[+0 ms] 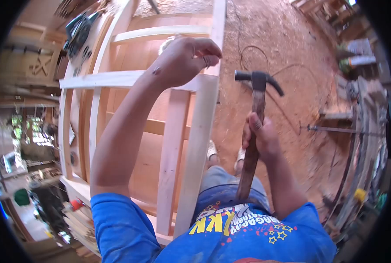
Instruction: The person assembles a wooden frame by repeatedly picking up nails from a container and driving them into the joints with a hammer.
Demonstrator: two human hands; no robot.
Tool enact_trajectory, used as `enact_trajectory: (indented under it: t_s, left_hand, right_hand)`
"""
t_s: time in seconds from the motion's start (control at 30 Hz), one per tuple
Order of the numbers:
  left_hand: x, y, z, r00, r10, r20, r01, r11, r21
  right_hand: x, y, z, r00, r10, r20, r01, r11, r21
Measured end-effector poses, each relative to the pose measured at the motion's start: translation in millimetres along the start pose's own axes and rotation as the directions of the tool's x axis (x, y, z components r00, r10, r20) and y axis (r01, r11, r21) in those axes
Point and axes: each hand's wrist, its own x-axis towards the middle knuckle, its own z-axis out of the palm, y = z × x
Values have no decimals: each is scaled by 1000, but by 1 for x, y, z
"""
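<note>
Right hand (261,135) wraps closed around the wooden handle of a claw hammer (259,83), whose head stands above the fist, over the reddish floor (283,105). Left hand (191,61), fingers partly curled, is over the pale wooden frame (204,114), near its long edge rail; whatever thin bits lie at its fingers are too small to tell. Beyond that hand, toward the upper left, sits a dark power tool (79,33).

Looks like a woodworking workshop: timber frame (199,136), power tool (78,34) and planks (81,227) to its left, dusty floor (300,98) to its right.
</note>
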Motion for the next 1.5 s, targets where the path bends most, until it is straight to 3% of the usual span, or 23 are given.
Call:
enact_trajectory:
  t_s: [0.07, 0.17, 0.23, 0.3, 0.43, 0.5, 0.63, 1.07, 1.27, 1.37, 1.5]
  left_hand:
    - [11, 27, 13, 983, -7, 184, -10, 996, 94]
    - [32, 49, 26, 916, -30, 401, -84, 961, 263]
    - [46, 54, 31, 839, -88, 538, -133, 924, 359]
    - [52, 54, 36, 819, -147, 554, -116, 904, 412]
    - [59, 59, 39, 780, -276, 561, -9, 893, 451]
    - [59, 65, 43, 765, -358, 535, 46, 859, 510]
    - [65, 59, 39, 752, -285, 595, -58, 870, 490]
    - [61, 61, 42, 773, -286, 566, -49, 863, 503]
    - [59, 62, 43, 778, -286, 559, -51, 858, 511]
    - [58, 60, 43, 781, -268, 565, -62, 866, 496]
    - [58, 60, 44, 777, -243, 581, -106, 859, 502]
  right_hand:
    - [-6, 8, -12, 997, -69, -34, 71, 996, 61]
    - [-26, 76, -42, 989, 80, -127, -89, 994, -62]
    - [-41, 88, -46, 954, 176, -242, -188, 982, -28]
    - [-50, 101, -50, 914, 275, -296, -280, 960, 28]
    - [-50, 90, -56, 970, 98, -221, -103, 995, -11]
    - [-52, 88, -51, 975, 85, -205, -84, 996, 12]
    - [-59, 83, -38, 988, 84, -131, -78, 996, 53]
    - [-63, 74, -23, 997, 36, -71, -27, 991, 131]
    - [-58, 63, -4, 974, -177, -138, 215, 910, 355]
    - [-51, 60, 7, 974, -184, -135, 218, 921, 321]
    - [-46, 39, 11, 995, 77, -67, -64, 982, 180]
